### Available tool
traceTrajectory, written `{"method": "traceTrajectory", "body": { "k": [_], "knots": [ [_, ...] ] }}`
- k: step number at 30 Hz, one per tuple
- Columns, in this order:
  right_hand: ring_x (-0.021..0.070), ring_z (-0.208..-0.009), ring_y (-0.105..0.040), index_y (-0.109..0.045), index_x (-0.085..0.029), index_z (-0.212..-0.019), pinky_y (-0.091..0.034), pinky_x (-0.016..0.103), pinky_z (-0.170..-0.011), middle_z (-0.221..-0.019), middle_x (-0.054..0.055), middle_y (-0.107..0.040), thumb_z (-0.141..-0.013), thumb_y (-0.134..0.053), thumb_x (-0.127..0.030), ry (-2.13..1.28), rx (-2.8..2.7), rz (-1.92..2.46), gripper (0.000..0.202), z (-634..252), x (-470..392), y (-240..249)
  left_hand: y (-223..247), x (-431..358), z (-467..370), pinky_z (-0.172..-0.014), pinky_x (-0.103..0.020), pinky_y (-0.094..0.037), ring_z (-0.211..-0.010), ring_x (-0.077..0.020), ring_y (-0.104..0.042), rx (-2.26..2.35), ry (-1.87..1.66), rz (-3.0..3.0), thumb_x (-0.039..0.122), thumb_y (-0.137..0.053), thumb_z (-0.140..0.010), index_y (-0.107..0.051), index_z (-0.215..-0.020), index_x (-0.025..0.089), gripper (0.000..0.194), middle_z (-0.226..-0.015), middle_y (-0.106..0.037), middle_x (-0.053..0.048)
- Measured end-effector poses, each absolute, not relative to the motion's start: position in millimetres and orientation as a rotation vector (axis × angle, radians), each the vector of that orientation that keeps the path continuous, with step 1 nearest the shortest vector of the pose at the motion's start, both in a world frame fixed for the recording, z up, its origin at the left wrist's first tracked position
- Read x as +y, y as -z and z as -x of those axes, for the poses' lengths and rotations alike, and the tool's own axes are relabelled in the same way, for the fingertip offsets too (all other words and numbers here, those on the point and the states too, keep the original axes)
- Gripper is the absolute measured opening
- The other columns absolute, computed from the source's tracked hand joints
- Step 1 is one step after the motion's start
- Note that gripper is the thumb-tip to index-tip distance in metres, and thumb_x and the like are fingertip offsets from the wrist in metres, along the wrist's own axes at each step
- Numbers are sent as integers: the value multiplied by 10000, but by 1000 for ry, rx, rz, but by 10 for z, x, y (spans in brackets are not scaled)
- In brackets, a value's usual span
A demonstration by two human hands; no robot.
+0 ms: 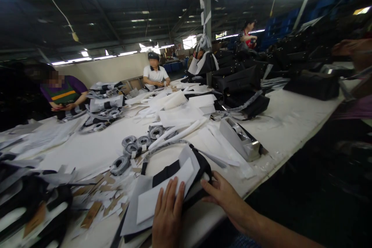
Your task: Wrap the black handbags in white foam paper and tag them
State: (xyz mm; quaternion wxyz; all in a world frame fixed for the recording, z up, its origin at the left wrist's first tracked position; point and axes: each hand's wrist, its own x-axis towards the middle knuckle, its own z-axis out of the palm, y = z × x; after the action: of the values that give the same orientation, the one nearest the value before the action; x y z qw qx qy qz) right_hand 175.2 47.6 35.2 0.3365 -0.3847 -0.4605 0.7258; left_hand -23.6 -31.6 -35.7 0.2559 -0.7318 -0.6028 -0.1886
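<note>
A black bag [200, 162] lies on the white table in front of me, with grey-white wrapping and a white foam sheet [162, 197] on top of it. My left hand [169, 211] rests flat on the foam sheet, its fingers stretched out. At the bag's right end, the thumb and fingers of my right hand [219, 192] are closed round its black edge. A wrapped strap curves behind the bag.
Wrapped coils [142, 142] and cardboard scraps [92, 214] lie to the left. A tape dispenser [240, 139] stands behind right. Black bags [238, 81] are piled farther back. Several people are around the table.
</note>
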Motion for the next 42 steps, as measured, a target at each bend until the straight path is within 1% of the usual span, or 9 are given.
{"method": "traceTrajectory", "body": {
  "k": [5, 9, 13, 19, 23, 26, 31, 37, 42],
  "knots": [
    [229, -813, -725, -640, -197, -1097, -585, 404, -801, -942, 72, -740, -973, -493, -570, -1328, -1912, 986, 420, -2060, 880, -272, 202, -307, 386, -1100, -449, -443, -1374, -252, -480, -1794, 671, 1932, 69, -431, -881, -180, -1586, 228, 765, -1512, -485, -94],
    [316, -1156, -617, -690, -190, -1126, -425, 528, -1054, -1173, 126, -711, -966, -563, -291, -311, -2297, 1096, 228, -2496, 1351, -53, 108, -282, 473, -1073, -448, -479, -1350, -268, -504, -1899, 784, 1877, 96, -484, -883, -163, -1588, 269, 793, -1505, -490, -87],
    [365, -1250, -540, -708, -165, -1086, -353, 582, -1085, -1266, 149, -673, -862, -683, -159, 134, -2496, 1178, 226, -2658, 1614, 144, 133, -235, 512, -1071, -449, -484, -1342, -278, -510, -1951, 835, 1827, 93, -512, -874, -138, -1590, 283, 831, -1505, -488, -87],
    [247, -1004, -659, -723, -202, -855, -453, 388, -952, -1011, 71, -752, -899, -670, -210, 121, -2583, 1130, 68, -2063, 1756, 150, 177, -197, 468, -1070, -482, -479, -1336, -290, -514, -1954, 812, 1841, 76, -491, -870, -150, -1588, 284, 821, -1511, -478, -104],
    [243, -1134, -626, -659, -204, -1231, -436, 389, -1019, -1213, 91, -707, -989, -533, -347, 117, -2547, 1148, 308, -1804, 1913, 112, 157, -198, 470, -1070, -477, -480, -1338, -286, -512, -1925, 868, 1837, 62, -480, -861, -146, -1589, 281, 830, -1495, -498, -101],
    [274, -1291, -525, -546, -142, -1388, -373, 444, -1103, -1378, 147, -604, -1001, -420, -206, 159, -2472, 1264, 412, -2058, 1997, 136, 176, -195, 508, -1071, -460, -485, -1335, -280, -516, -1917, 902, 1825, 64, -487, -855, -142, -1590, 278, 840, -1488, -507, -94],
    [336, -1211, -573, -687, -102, -1155, -452, 448, -1000, -1272, 207, -651, -868, -480, -29, 193, -2450, 1462, 361, -2584, 1937, 282, 221, -178, 523, -1085, -454, -471, -1353, -274, -499, -1926, 862, 1854, 57, -485, -837, -160, -1587, 286, 849, -1512, -481, -83],
    [325, -887, -681, -718, -139, -823, -502, 423, -792, -892, 158, -733, -918, -511, -124, 136, -2444, 1481, 229, -2597, 1920, 219, 202, -195, 526, -1083, -453, -470, -1346, -279, -506, -1939, 874, 1825, 70, -497, -838, -175, -1585, 268, 837, -1515, -478, -86],
    [327, -1027, -663, -736, -157, -984, -484, 457, -916, -1062, 148, -739, -982, -474, -221, 54, -2369, 1348, 270, -2513, 1881, -94, 143, -205, 561, -1051, -435, -499, -1321, -283, -536, -1991, 931, 1778, 97, -527, -846, -179, -1583, 283, 836, -1491, -507, -84]
  ]
}}
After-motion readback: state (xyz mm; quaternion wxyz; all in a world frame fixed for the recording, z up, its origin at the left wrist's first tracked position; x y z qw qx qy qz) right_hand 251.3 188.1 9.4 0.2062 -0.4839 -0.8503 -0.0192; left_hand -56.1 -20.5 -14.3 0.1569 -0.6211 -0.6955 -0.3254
